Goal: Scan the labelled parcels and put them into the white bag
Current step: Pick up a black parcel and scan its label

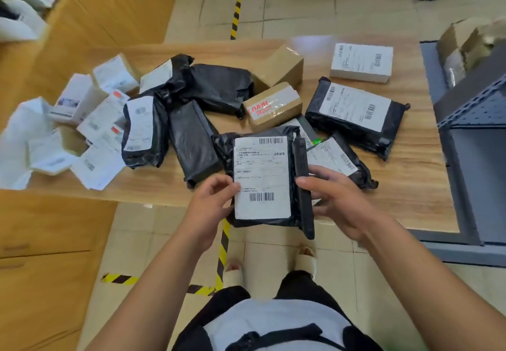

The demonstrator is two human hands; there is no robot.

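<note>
The left hand [212,202] pinches the labelled black parcel [261,178] by its left edge, above the near edge of the wooden table [410,186]; the right hand [336,200] grips a black scanner [301,159] against the parcel's right side.

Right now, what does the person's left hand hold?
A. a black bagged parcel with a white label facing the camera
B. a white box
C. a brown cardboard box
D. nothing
A: the left hand pinches the left edge of the black parcel, its white barcode label facing the camera, while the right hand grips a black handheld device beside it.
</note>
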